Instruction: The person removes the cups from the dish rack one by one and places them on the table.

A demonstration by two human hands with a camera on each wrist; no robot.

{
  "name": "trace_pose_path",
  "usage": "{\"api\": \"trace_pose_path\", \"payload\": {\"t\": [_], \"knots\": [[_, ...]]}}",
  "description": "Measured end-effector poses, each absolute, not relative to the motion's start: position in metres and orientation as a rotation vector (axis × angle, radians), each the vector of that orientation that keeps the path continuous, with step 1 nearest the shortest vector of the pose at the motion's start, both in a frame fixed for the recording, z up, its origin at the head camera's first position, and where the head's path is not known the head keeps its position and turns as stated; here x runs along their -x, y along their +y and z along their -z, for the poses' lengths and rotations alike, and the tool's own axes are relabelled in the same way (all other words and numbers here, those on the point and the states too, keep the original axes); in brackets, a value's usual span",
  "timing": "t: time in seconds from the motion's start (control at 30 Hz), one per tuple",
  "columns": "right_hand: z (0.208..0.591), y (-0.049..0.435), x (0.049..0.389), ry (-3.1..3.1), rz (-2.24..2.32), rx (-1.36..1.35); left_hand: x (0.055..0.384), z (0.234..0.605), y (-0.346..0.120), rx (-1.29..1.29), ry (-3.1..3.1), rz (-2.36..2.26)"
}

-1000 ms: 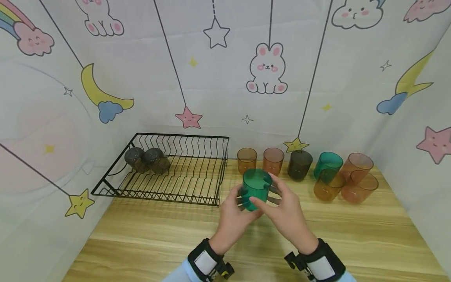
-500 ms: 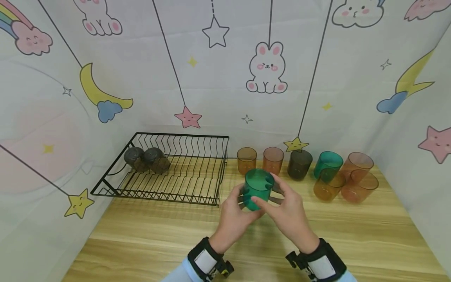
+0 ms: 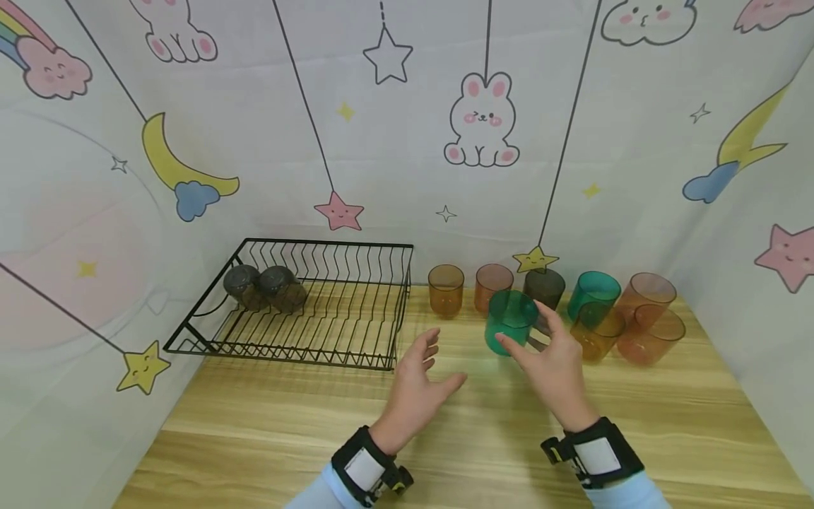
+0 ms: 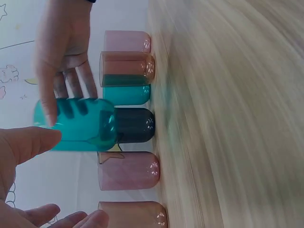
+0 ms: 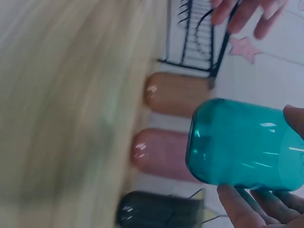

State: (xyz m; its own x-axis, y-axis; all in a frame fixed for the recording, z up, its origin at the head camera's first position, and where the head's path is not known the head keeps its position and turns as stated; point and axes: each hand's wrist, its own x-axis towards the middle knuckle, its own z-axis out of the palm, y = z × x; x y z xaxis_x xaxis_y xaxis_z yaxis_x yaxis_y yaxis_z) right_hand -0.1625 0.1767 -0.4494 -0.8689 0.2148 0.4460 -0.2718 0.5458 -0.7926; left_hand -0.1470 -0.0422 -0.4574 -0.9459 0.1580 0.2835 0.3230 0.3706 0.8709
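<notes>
My right hand [image 3: 553,364] grips a clear green cup [image 3: 509,325], thumb on its near side and fingers round its right side. In the right wrist view the green cup [image 5: 242,145] is raised off the table, mouth toward the palm side. My left hand [image 3: 416,389] is apart from the cup, fingers loosely bent, thumb stretched toward it, holding nothing. Behind the held cup stand an amber cup [image 3: 446,291], a pink cup [image 3: 491,283] and a dark grey cup [image 3: 545,286], which the green cup partly overlaps in the head view.
A black wire dish rack [image 3: 343,304] stands at the left with two dark grey cups [image 3: 280,288] upside down in it. At the right, another green cup [image 3: 591,291], an amber cup [image 3: 594,336] and two pink cups [image 3: 655,339] stand close together on the wooden table [image 3: 286,431].
The left hand has let go of the green cup and drawn slightly left. The right hand has carried the cup to the right and a little farther back.
</notes>
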Motion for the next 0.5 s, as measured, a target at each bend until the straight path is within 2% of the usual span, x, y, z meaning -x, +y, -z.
{"api": "trace_pose_path", "payload": {"t": [0.17,0.5], "knots": [[0.471,0.194,0.172,-2.286,-1.237,0.115,0.148,0.460,-0.045,0.480,-2.538,1.457],[0.495,0.211,0.184,-2.245,-1.223,0.246,0.148,0.466,-0.048,0.635,-2.602,1.144]]}}
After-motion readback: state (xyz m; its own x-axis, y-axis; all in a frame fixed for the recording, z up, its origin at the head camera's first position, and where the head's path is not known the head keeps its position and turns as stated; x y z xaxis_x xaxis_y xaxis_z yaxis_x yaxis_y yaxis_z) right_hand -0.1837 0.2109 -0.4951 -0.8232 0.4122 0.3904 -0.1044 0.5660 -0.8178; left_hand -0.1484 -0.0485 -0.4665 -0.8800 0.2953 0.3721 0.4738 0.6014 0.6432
